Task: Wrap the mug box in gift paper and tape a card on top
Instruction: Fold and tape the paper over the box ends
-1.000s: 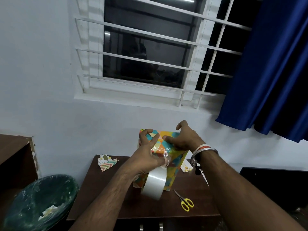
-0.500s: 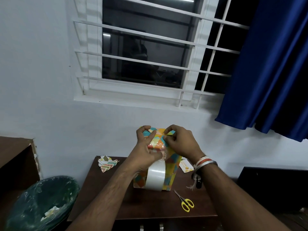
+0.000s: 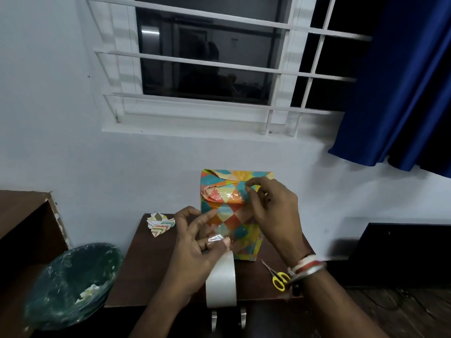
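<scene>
while the wrapped mug box (image 3: 230, 217) stands upright on the table (image 3: 148, 267), right hand (image 3: 274, 212) pinches its taped upper fold; left hand (image 3: 195, 254), apart, just left of the box, pinches the free end of the tape roll (image 3: 220, 282).

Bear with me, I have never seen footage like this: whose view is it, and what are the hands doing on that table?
There is no machine here. A person wears one camera on the head, so you look down at their own two hands. A wrapped box in colourful gift paper stands on a brown table. The left hand pinches a clear tape strip pulled from the tape roll hanging just below it. The right hand touches the taped fold near the box's top; pinching or pressing, I cannot tell. Also on the table: yellow-handled scissors and paper scraps. A lined bin stands to its left.
</scene>
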`<move>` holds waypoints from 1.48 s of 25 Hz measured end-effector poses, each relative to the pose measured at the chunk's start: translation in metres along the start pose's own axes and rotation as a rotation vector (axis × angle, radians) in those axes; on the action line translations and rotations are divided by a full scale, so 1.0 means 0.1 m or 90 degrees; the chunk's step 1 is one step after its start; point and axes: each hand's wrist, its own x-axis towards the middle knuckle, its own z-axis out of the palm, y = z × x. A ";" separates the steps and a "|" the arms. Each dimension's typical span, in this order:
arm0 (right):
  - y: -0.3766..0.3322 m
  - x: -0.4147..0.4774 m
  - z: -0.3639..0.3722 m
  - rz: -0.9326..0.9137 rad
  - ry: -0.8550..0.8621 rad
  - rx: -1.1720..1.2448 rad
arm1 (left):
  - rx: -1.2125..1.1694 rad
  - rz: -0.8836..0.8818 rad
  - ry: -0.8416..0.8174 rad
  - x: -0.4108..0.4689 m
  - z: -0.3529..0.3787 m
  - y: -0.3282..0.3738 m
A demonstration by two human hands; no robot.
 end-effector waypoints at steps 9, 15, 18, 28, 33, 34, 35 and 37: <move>0.12 -0.91 0.05 0.229 -0.326 0.276 | -0.045 -0.048 -0.044 -0.16 -0.01 -0.48; 0.35 -1.11 0.13 0.317 -0.397 0.370 | -0.013 -0.079 -0.097 -0.18 -0.03 -0.66; 0.40 -1.12 0.17 0.371 -0.361 0.419 | 0.035 -0.107 -0.117 -0.16 -0.04 -0.72; 0.44 -1.15 0.18 0.211 -0.240 0.231 | 0.103 -0.235 -0.257 -0.17 0.00 -0.81; 0.51 -1.12 0.12 0.191 -0.210 0.196 | 0.074 -0.276 -0.254 -0.20 0.05 -0.88; 0.56 -1.11 0.12 0.228 -0.224 0.203 | 0.047 -0.276 -0.248 -0.19 0.06 -0.87; 0.61 -1.11 0.12 0.267 -0.235 0.216 | 0.029 -0.270 -0.241 -0.18 0.07 -0.87; 0.66 -1.12 0.12 0.310 -0.252 0.241 | 0.002 -0.260 -0.234 -0.17 0.09 -0.87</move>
